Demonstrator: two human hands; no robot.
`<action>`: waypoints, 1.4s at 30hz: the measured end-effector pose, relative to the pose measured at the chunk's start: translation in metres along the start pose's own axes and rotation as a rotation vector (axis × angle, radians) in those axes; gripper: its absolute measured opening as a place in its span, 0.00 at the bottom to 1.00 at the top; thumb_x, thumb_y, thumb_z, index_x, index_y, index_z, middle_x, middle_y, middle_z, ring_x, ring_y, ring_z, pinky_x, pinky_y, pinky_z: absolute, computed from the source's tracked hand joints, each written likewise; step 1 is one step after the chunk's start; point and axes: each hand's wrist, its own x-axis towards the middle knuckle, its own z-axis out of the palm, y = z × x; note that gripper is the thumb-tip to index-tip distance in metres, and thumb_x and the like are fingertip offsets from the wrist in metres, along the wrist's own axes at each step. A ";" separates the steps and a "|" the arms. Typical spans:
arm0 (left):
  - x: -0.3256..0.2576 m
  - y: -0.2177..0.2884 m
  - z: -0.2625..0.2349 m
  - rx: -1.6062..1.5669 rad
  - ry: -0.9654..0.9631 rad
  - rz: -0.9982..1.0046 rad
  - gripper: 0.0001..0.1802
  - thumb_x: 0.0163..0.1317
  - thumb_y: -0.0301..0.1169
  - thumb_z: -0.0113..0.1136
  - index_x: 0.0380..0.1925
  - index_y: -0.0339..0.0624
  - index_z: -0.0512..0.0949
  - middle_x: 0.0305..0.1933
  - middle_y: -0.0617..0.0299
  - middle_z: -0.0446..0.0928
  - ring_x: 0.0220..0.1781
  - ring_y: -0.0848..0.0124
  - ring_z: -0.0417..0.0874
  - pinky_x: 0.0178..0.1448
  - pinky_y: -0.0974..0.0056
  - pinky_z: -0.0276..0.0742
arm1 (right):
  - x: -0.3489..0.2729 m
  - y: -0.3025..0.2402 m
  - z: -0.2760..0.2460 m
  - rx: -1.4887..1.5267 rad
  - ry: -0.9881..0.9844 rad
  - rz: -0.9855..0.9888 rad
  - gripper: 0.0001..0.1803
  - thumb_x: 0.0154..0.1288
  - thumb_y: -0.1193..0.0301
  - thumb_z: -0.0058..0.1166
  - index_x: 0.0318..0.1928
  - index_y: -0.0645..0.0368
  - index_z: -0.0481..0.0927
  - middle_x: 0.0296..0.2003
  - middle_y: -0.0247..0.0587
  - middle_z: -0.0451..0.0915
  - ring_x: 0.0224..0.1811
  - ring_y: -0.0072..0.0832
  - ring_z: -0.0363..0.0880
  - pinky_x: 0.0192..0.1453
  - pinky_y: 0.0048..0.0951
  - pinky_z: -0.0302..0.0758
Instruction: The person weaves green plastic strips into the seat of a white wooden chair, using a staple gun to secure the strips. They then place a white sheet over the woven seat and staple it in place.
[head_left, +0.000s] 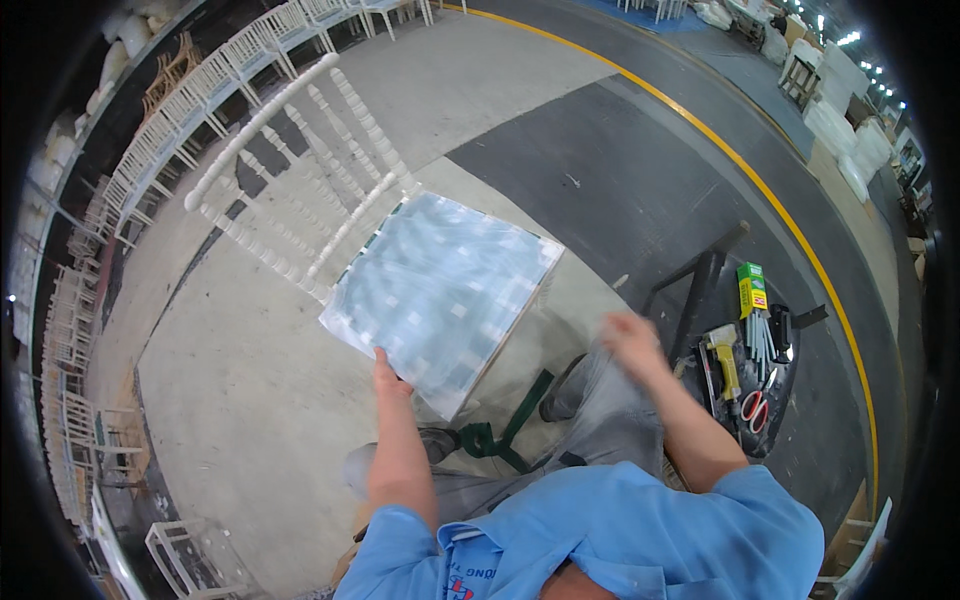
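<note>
A white chair (300, 170) with a turned-spindle back stands in front of me, its backrest toward the far left. Its seat (440, 290) has a pale blue checked cover, with a whitish sheet showing at the edges. My left hand (392, 378) grips the near left edge of the seat, thumb on top and the other fingers mostly hidden below. To the right of the seat, apart from it, my right hand (633, 345) hovers over my right knee. Motion smears its fingers, so I cannot tell whether it holds anything.
On a black stool (690, 290) at my right lie a yellow-handled tool (724, 365), red-handled scissors (756, 408), pale sticks (760, 335) and a green-yellow box (751, 288). A dark green strap-like piece (505, 435) is between my feet. White chairs (215, 85) line the left and back.
</note>
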 end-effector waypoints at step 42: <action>-0.063 -0.026 -0.067 0.123 0.497 -0.021 0.32 0.65 0.56 0.69 0.49 0.39 0.73 0.38 0.56 0.72 0.31 0.58 0.79 0.36 0.49 0.83 | 0.015 0.023 0.114 -0.247 -0.123 -0.032 0.23 0.59 0.69 0.73 0.52 0.59 0.76 0.34 0.46 0.85 0.32 0.35 0.86 0.40 0.36 0.79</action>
